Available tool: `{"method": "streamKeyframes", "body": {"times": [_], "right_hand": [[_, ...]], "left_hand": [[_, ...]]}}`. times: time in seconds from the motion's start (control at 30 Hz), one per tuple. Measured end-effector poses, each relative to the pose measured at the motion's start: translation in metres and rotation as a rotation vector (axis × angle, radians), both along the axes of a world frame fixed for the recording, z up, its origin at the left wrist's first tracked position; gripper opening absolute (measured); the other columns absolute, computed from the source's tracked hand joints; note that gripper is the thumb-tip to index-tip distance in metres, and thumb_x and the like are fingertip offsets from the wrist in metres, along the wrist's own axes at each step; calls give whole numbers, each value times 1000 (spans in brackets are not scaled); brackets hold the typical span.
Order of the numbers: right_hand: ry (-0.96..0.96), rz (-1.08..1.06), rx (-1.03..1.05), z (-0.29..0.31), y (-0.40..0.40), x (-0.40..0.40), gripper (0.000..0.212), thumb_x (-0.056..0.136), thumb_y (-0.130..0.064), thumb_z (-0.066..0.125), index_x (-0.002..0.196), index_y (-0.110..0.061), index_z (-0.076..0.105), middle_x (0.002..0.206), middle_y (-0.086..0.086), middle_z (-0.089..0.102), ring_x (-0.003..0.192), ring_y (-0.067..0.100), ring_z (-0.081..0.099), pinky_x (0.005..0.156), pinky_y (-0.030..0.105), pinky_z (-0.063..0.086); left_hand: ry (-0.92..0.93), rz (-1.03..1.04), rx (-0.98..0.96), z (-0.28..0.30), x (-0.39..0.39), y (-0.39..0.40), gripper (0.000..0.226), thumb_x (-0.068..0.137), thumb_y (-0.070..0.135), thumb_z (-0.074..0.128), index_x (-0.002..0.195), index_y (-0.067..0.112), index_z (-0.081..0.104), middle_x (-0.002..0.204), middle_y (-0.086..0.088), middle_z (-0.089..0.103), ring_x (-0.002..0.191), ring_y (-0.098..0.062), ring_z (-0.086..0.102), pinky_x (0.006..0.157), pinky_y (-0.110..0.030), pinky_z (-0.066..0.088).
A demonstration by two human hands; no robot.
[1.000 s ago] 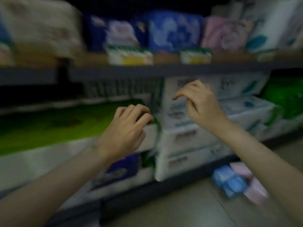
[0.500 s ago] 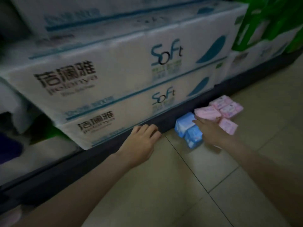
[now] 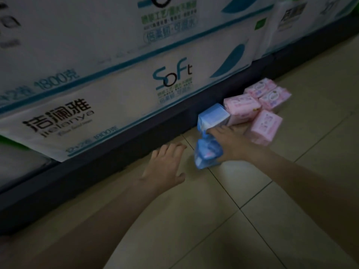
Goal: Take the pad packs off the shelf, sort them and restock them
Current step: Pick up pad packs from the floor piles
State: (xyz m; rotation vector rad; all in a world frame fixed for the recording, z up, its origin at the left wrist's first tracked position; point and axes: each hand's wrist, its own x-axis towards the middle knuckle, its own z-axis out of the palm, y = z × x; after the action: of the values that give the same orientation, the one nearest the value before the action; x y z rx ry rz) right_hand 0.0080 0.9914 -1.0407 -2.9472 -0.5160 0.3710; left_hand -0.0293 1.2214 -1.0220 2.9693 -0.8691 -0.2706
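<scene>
On the tiled floor point(image 3: 252, 220), hard against the dark shelf base point(image 3: 136, 144), lies a small heap of pad packs. Two blue packs sit at its nine o'clock side: the far blue pack point(image 3: 212, 115) stands against the base, and the near blue pack point(image 3: 207, 155) lies just toward six o'clock from it, tilted on the tile. Four pink packs fill out the rest. One pink pack point(image 3: 241, 106) touches the far blue pack on its three o'clock side; two more, a rear pink pack point(image 3: 260, 87) and a right pink pack point(image 3: 274, 98), lie beyond it toward one o'clock, pressed together; a fourth, the near pink pack point(image 3: 265, 126), lies toward four o'clock, overlapping the edge of the heap.

The right hand point(image 3: 231, 140) reaches in from four o'clock and lies over the meeting point of the two blue packs. Its fingers extend toward the far blue pack while the palm covers part of the near one; whether they pinch a pack or merely rest on it cannot be told, since motion blur hides the fingertips.

The left hand point(image 3: 165, 164) hovers low over the floor toward nine o'clock from the heap, fingers spread and relaxed, holding nothing, its tips near the shelf base.

Above the base, large white tissue bales point(image 3: 108, 105) printed "Soft" are stacked on the bottom shelf, filling the upper frame.
</scene>
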Motion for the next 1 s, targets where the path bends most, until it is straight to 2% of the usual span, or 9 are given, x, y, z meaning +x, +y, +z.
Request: {"method": "streamKeyframes", "body": {"times": [0.07,0.17,0.3,0.43,0.5,0.6,0.7,0.87,1.0], "right_hand": [[60,90,104,-1,20,-12,79,70,-40,76,132,-11,38,124,4,46,119,21,40,94,31,30],[156,154,173,-1,37,-22,85,67,-38,80,135,-13,36,122,4,46,115,19,41,82,24,29],[215,-107,394,11,18,12,70,81,-30,72,138,-6,38,132,5,44,120,17,44,89,15,31],[55,-154,112,-2,-8,48,79,86,2,59,147,-2,11,157,14,6,143,28,17,112,29,16],[42,-141,-19,-9,-6,56,87,85,4,58,150,-11,2,158,10,-2,142,32,15,113,39,23],[-4,-103,-172,-11,3,56,82,89,-2,55,151,-19,4,155,13,10,132,37,31,100,44,38],[-265,-53,-223,-10,3,43,63,84,-10,65,140,-9,35,130,16,44,111,35,52,74,38,43],[-163,-209,168,19,30,11,77,68,-38,76,128,-9,37,111,18,54,107,32,49,84,37,40],[-128,-150,372,83,78,-14,74,65,-48,75,117,-14,35,109,8,52,102,24,53,83,34,45]], "left_hand": [[80,61,15,-3,-1,-7,90,79,50,61,148,21,11,148,5,22,130,-19,28,98,-30,28],[120,112,-13,-16,-4,-7,95,75,52,65,148,24,12,149,9,23,132,-18,25,99,-29,25],[133,129,7,-20,-5,0,92,75,54,64,147,28,14,149,11,25,130,-18,26,99,-30,26],[90,91,-23,-24,-6,-4,94,75,50,65,148,29,10,149,13,23,130,-17,25,94,-28,25],[88,77,-12,-26,-7,-12,96,76,49,66,148,26,8,149,10,25,131,-18,24,94,-29,24],[35,-2,132,-26,-6,-20,94,78,46,65,148,18,9,144,0,32,128,-23,29,96,-34,26],[58,-11,159,-17,9,-11,85,75,45,68,141,16,22,139,-2,38,125,-24,31,95,-35,31],[412,30,31,25,25,45,87,69,37,77,138,17,28,132,-3,47,121,-22,33,102,-32,35],[480,-29,84,92,17,103,82,72,28,77,136,19,27,123,1,50,116,-18,40,98,-25,35]]}}
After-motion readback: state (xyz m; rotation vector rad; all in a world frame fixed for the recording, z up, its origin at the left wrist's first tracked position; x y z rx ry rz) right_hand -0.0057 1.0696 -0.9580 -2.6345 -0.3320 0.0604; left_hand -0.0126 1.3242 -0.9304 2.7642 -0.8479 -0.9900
